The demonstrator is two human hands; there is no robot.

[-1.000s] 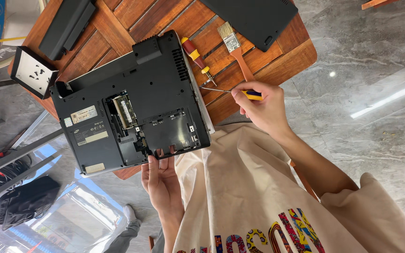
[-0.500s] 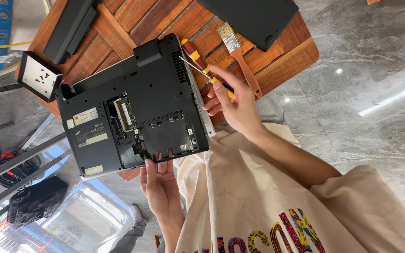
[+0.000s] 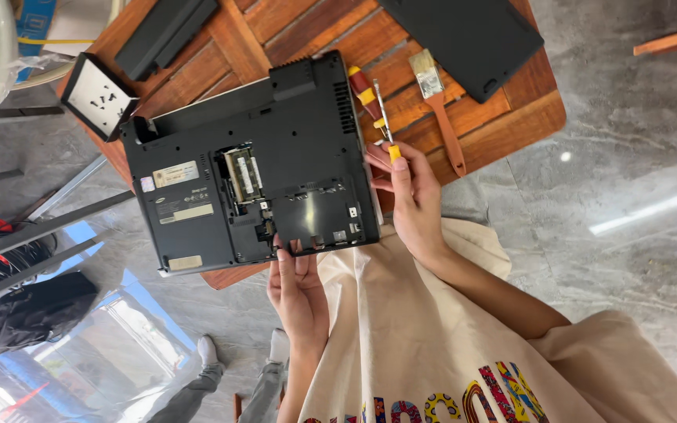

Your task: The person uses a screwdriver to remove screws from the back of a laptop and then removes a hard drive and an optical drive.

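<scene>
A black laptop lies bottom up on a wooden slat table, its memory and drive bays uncovered. My left hand grips the laptop's near edge, fingertips in the open bay. My right hand rests against the laptop's right edge and holds a thin screwdriver with a yellow handle, shaft pointing away from me.
A red-and-yellow screwdriver and a paintbrush lie right of the laptop. A black flat panel sits at the far right, a long black battery and a square socket plate at the far left. Grey stone floor surrounds the table.
My right hand has carried the yellow-handled screwdriver from the table's near edge up to the laptop's right side. The left hand keeps its grip on the near edge.
</scene>
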